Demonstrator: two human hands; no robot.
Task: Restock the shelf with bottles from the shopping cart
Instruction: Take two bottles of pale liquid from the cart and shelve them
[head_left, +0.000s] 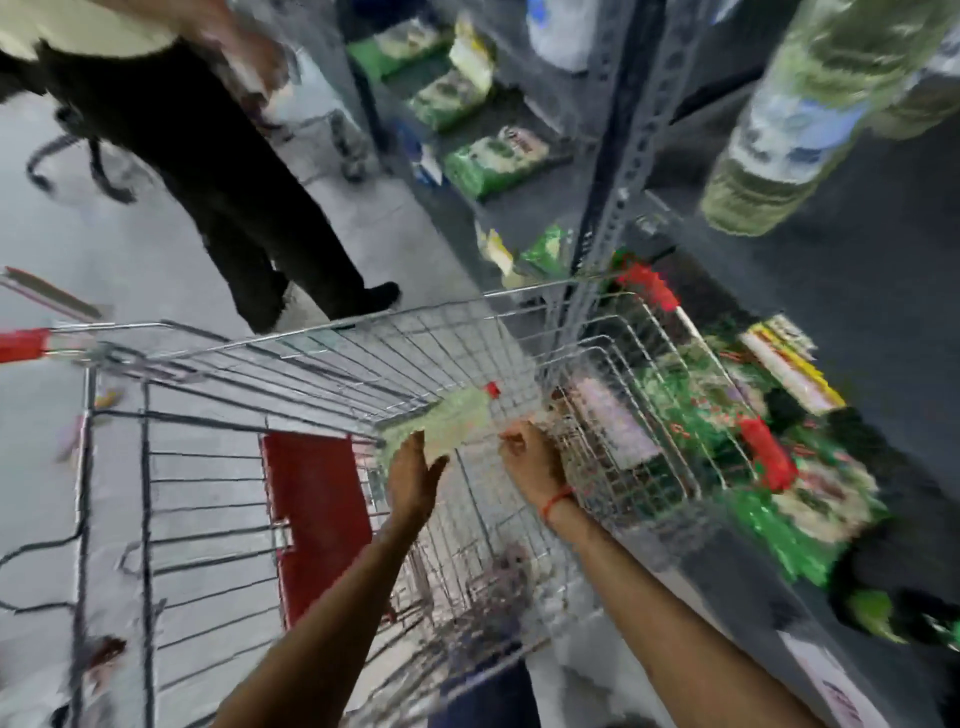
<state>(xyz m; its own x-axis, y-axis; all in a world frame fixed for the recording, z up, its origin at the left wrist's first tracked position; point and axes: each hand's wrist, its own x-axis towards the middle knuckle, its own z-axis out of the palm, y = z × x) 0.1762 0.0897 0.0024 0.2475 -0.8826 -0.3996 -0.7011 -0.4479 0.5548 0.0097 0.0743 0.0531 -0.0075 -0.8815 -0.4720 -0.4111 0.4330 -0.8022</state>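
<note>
The view is motion-blurred. A pale green bottle with a red cap (457, 421) lies inside the wire shopping cart (291, 358), near its far end. My left hand (415, 480) reaches into the cart with fingers straight and the palm against the bottle's near end, not closed around it. My right hand (530, 457), with a red thread on the wrist, hovers just right of the bottle by the cart's right wall. Its fingers are curled, and the blur hides whether they hold anything. On the grey metal shelf (852, 291) at the right, another pale green bottle with a blue label (779, 135) stands at the top.
A person in black trousers (244, 208) stands beyond the cart on the left. A second cart's red handle (23, 345) pokes in at the left edge. A red seat flap (317, 519) hangs inside my cart. Green packets (493, 156) fill the lower shelves, and the shelf post (618, 171) stands beside the cart.
</note>
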